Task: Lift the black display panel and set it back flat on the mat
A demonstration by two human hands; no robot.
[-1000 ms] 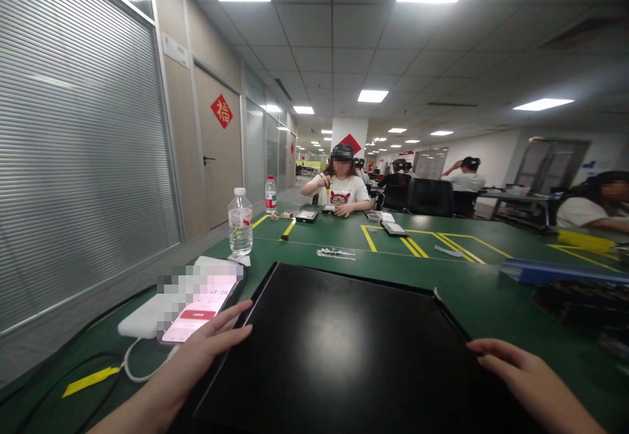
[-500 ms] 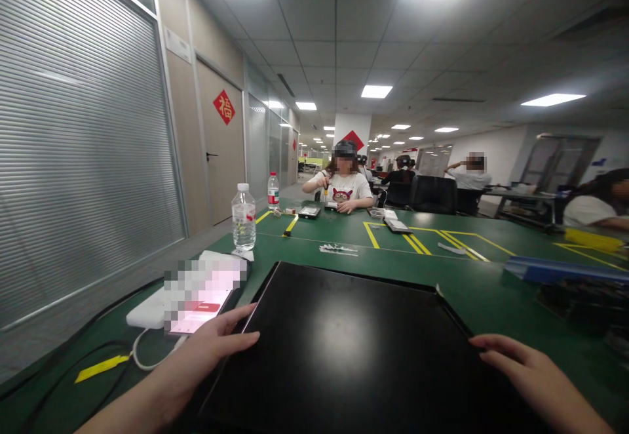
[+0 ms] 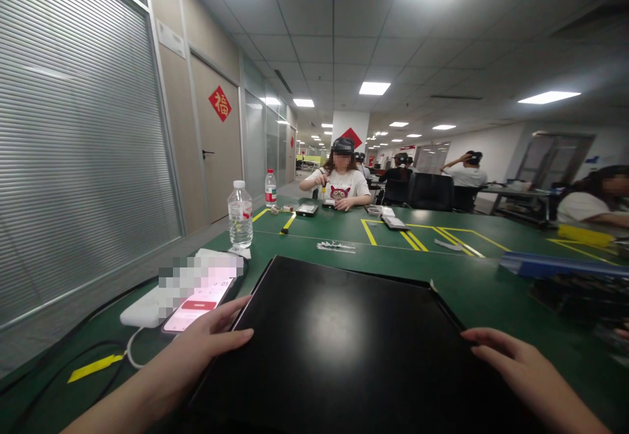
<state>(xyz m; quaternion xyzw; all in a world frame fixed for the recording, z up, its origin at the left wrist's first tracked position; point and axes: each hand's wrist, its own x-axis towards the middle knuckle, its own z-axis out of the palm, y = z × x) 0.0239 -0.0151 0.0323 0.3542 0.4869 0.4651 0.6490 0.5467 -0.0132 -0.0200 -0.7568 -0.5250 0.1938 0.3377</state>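
A large flat black panel lies on the green table in front of me. My left hand rests on its left edge with the fingers stretched out and the thumb on top. Over at the panel's right edge, my right hand lies flat with its fingers extended. Neither hand is closed around the panel.
A phone with a pink screen leans on a white power bank with a cable, left of the panel. A water bottle stands behind it. Blue and black trays sit right. Other people work at the far end.
Both hands stay on the panel's edges. Only the view shifts slightly.
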